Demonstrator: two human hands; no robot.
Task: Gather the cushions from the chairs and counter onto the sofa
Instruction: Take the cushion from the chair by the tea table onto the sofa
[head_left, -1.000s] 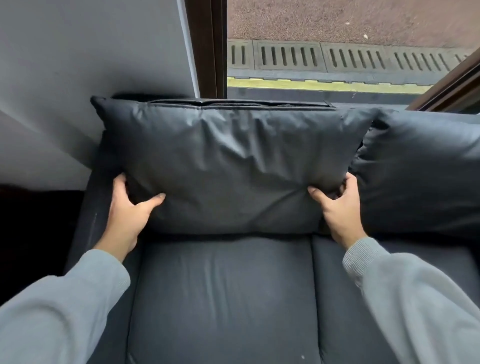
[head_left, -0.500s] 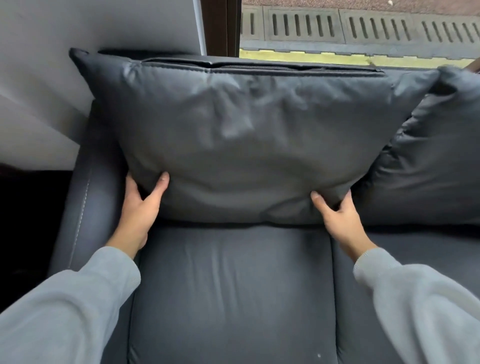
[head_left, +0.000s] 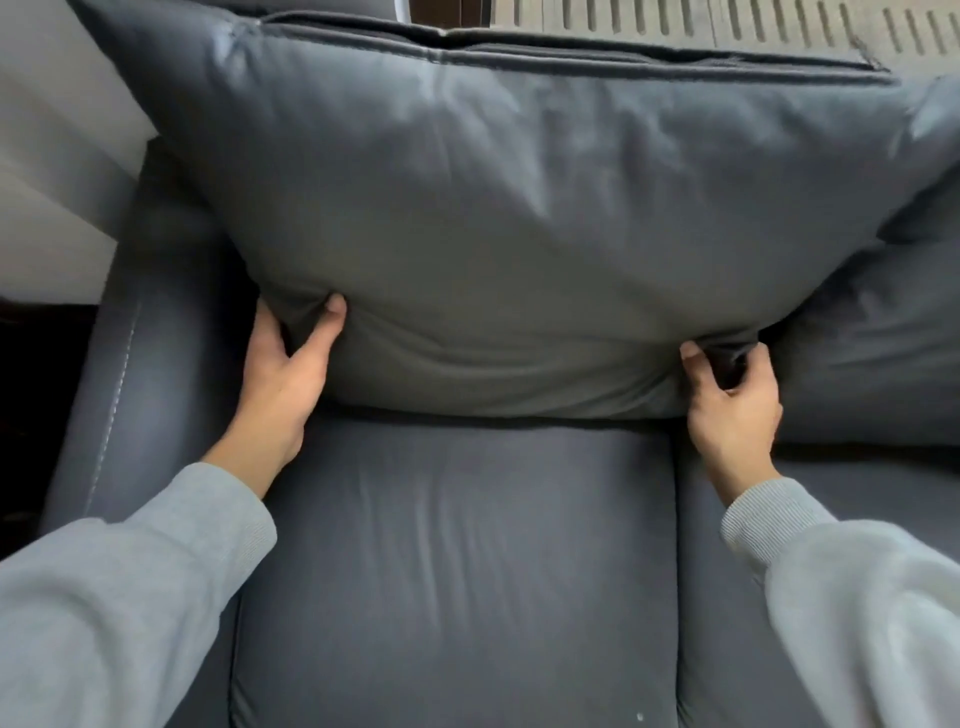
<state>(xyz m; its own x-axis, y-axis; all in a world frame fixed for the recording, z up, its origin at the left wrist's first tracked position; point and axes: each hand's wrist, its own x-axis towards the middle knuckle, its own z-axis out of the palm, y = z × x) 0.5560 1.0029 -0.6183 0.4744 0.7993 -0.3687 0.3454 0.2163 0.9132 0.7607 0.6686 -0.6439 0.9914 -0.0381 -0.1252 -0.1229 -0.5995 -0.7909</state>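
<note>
Nearest the camera, two light grey knit sleeves (head_left: 130, 597) reach forward over the dark grey-blue leather sofa (head_left: 457, 571). The seat pad below them is bare, bounded by a seam on its right and by the stitched sofa armrest (head_left: 135, 353) on its left.

The large dark grey-blue leather cushion (head_left: 519, 208) stands upright on the rear of the seat pad against the sofa back. The left hand (head_left: 283, 374) grips the cushion's lower left corner: thumb in front, fingers (head_left: 265, 332) behind, a fold pinched between them. The right hand (head_left: 732, 405) pinches the lower right corner in the same way.

Right of the cushion, a second dark leather cushion (head_left: 878, 338) touches its edge. Beyond the cushion's top seam lies a slotted drain grating (head_left: 727, 21).
</note>
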